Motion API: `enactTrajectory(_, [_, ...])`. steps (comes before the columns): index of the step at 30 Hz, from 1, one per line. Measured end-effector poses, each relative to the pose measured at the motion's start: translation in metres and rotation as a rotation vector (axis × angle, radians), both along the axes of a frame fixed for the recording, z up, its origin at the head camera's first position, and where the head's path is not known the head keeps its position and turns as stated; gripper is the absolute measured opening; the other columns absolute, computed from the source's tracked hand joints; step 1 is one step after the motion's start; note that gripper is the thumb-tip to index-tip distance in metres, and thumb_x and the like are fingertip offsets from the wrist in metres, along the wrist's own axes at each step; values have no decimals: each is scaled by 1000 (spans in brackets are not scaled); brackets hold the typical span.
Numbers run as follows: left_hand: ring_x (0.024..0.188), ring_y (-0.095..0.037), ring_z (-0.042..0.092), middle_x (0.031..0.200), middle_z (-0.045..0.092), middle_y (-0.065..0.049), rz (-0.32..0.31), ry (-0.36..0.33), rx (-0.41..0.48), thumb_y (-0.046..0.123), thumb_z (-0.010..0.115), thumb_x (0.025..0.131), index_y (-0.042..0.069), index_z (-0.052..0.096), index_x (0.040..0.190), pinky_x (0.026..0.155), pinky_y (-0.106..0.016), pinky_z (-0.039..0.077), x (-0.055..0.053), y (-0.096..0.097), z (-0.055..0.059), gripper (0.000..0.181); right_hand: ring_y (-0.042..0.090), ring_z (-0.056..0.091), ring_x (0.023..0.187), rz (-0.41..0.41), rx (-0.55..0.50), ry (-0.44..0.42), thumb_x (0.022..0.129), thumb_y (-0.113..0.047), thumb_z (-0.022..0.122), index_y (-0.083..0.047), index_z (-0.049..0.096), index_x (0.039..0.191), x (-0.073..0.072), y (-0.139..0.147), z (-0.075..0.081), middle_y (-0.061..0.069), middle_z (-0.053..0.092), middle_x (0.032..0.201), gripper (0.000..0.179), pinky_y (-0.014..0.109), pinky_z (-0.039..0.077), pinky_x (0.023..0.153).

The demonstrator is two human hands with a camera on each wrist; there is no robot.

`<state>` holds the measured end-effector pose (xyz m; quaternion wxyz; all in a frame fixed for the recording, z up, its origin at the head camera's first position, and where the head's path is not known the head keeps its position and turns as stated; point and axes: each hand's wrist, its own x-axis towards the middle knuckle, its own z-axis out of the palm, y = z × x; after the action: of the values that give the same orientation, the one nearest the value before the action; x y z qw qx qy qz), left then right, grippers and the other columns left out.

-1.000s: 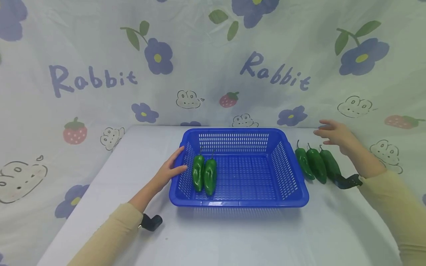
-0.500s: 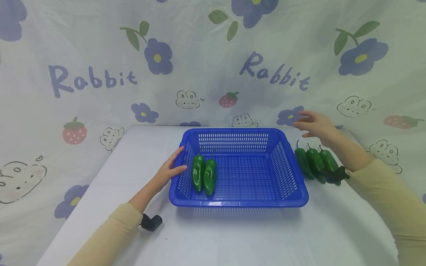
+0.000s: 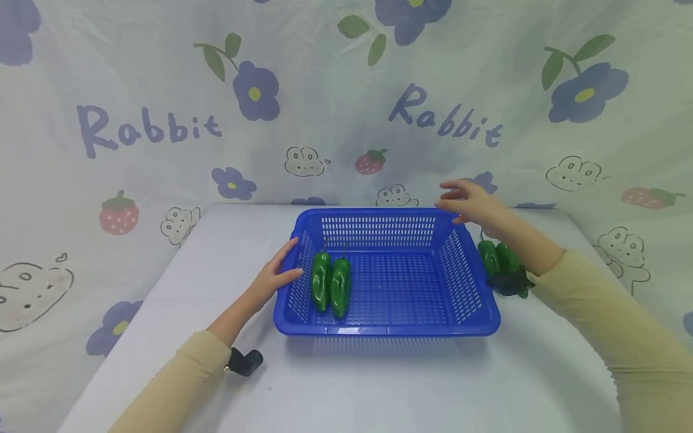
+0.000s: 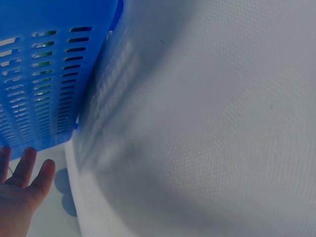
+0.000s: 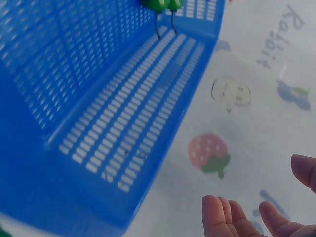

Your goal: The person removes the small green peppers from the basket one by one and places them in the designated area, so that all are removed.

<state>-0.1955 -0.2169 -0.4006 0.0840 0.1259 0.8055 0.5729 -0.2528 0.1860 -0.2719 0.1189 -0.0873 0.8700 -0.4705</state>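
Note:
A blue plastic basket (image 3: 387, 330) stands on the table, with two green peppers (image 3: 340, 287) side by side at its left end. My left hand (image 3: 266, 281) rests on the basket's left rim, fingers fairly straight; the left wrist view shows its fingers (image 4: 23, 168) near the slotted wall. My right hand (image 3: 472, 204), holding nothing, hovers above the basket's back right corner with its fingers loosely bent. The right wrist view shows these fingers (image 5: 213, 212) beyond the basket's edge. More green peppers (image 3: 489, 257) lie just right of the basket, partly hidden by my right forearm and wrist strap.
The white tabletop (image 3: 346, 385) runs in front of the basket and to both sides. Behind it hangs a pale curtain (image 3: 325, 132) printed with flowers, rabbits and strawberries. A black wrist camera (image 3: 245, 362) sits on my left wrist.
My right hand has moved left, from above the loose peppers to over the basket's back right corner. Its forearm now covers part of those peppers. The left hand and basket have stayed put.

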Motion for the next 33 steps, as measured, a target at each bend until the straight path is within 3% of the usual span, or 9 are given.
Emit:
enactTrajectory(7, [136, -40, 20, 153, 8, -15, -3, -6, 18, 24, 53, 88, 21, 13, 148, 105, -55, 23, 0, 0, -1, 72, 42, 40, 122, 81, -75, -52, 91, -19, 55, -4, 25, 142, -5, -26, -7, 25, 37, 137, 61, 52, 42, 95])
enactTrajectory(15, [135, -41, 22, 153, 9, -16, 0, 0, 17, 24, 53, 88, 20, 13, 148, 104, -55, 25, 1, 1, 1, 72, 39, 47, 117, 102, -6, -53, 90, -23, 57, -8, 32, 139, -6, -49, -14, 22, 42, 134, 58, 48, 47, 90])
enactTrajectory(23, [135, -41, 21, 153, 8, -16, -5, 4, 17, 24, 53, 88, 20, 13, 148, 105, -55, 25, 2, 1, 2, 72, 38, 47, 117, 153, -11, -56, 90, -20, 57, -6, 32, 139, -6, -67, -24, 22, 43, 132, 56, 47, 49, 87])
enactTrajectory(33, [135, -41, 21, 153, 8, -17, -11, 4, 24, 24, 53, 88, 19, 13, 148, 105, -55, 25, 3, 2, 4, 72, 36, 49, 117, 154, -18, -95, 88, -21, 59, -6, 34, 139, -5, -92, -43, 21, 46, 131, 58, 44, 51, 85])
